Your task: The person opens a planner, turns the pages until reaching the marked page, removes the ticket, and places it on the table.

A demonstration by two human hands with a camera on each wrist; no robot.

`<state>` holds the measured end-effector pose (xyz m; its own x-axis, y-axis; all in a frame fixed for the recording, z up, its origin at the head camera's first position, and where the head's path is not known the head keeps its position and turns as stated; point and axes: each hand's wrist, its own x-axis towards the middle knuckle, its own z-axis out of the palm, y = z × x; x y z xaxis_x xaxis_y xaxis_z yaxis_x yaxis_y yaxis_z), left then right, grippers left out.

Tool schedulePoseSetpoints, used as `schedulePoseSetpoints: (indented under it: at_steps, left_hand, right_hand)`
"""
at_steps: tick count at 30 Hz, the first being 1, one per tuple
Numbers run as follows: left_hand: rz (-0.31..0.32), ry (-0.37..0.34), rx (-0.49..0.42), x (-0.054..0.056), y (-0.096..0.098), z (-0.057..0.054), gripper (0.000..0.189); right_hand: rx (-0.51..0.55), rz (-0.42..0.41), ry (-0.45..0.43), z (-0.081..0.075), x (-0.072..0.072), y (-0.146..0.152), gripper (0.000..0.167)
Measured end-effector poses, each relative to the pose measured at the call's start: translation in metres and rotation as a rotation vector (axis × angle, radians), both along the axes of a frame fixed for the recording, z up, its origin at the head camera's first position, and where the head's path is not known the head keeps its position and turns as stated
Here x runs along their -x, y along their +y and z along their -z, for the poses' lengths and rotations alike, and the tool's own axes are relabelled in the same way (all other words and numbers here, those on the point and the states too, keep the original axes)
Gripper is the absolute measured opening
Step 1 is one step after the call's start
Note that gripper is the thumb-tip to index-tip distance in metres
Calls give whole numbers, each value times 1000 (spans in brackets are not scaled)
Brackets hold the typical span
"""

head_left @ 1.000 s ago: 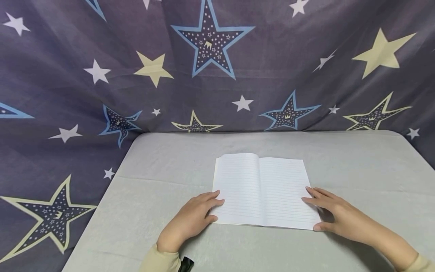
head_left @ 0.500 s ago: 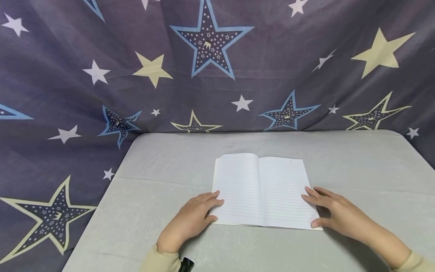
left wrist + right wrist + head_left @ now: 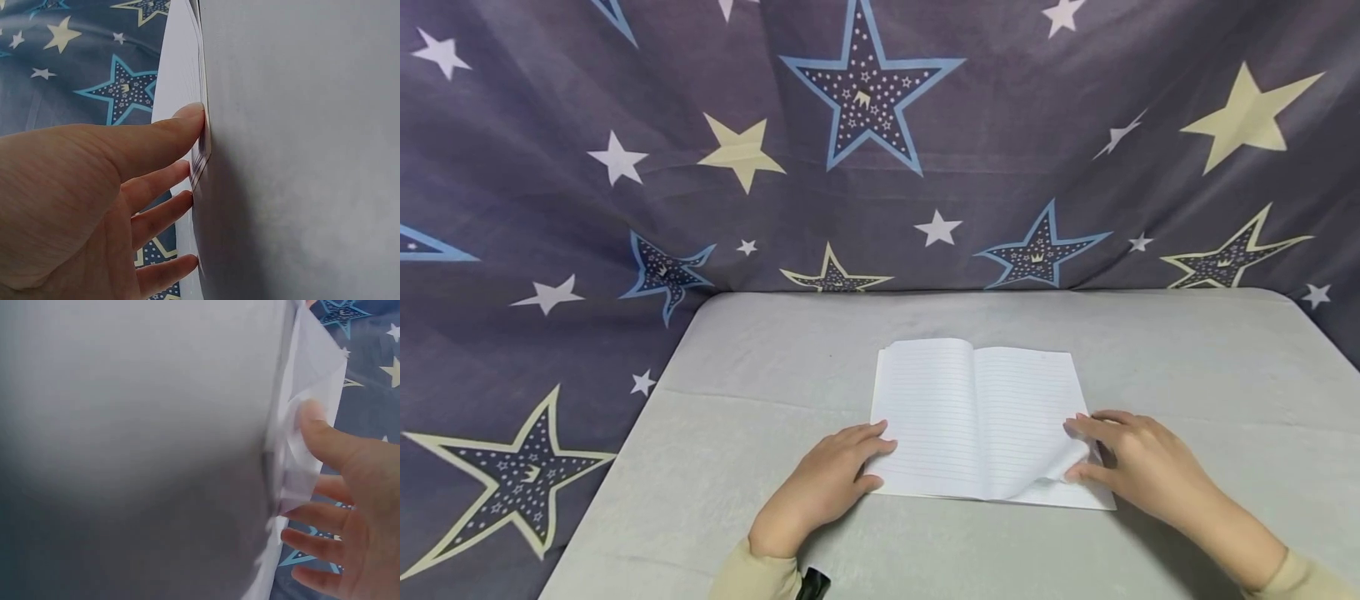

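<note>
A lined notebook (image 3: 928,408) lies spread out at its middle on the grey-covered table. My left hand (image 3: 827,473) rests at the lower left edge, fingertips on the left page and thumb by the near corner; in the left wrist view the thumb touches the stacked page edges. On the other side, my right hand (image 3: 1150,462) pinches the lower right part of a page (image 3: 1066,460) between thumb and fingers. That page's corner is lifted and curls up toward the spine, baring the sheet beneath. In the right wrist view the thumb presses on the bent, semi-translucent paper (image 3: 319,362).
The table (image 3: 760,350) extends around the notebook on all sides. Behind and to the left hangs a dark curtain (image 3: 700,50) printed with stars. A black band (image 3: 812,583) shows by the left sleeve (image 3: 756,575).
My right hand has moved inward from the notebook's right edge, taken hold of the page's lower corner and lifted it. The left hand has stayed in place.
</note>
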<state>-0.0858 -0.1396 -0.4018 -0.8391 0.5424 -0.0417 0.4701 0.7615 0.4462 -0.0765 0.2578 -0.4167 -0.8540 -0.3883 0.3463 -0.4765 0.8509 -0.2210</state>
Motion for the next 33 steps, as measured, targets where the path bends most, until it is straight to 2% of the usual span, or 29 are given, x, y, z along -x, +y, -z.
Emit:
schedulePoseSetpoints:
  at_steps: [7, 10, 13, 16, 23, 27, 33]
  left_hand:
    - [1, 2, 9, 0, 0, 1, 44]
    - [-2, 2, 9, 0, 0, 1, 44]
    - [-5, 2, 8, 0, 0, 1, 44]
    - [-6, 0, 8, 0, 0, 1, 44]
    - [0, 3, -2, 0, -1, 2, 44]
    - [-9, 2, -6, 1, -4, 1, 46]
    - [-59, 9, -1, 3, -8, 1, 47]
  right_hand:
    - [119, 69, 33, -9, -1, -13, 85]
    - [162, 87, -2, -12, -4, -22, 94]
    - [201, 83, -50, -16, -7, -35, 94]
    - [218, 41, -58, -20, -9, -48, 90]
    - [181, -105, 0, -21, -11, -72, 71]
    - [145, -166, -21, -16, -15, -83, 67]
    - [87, -230, -85, -9, -23, -94, 61]
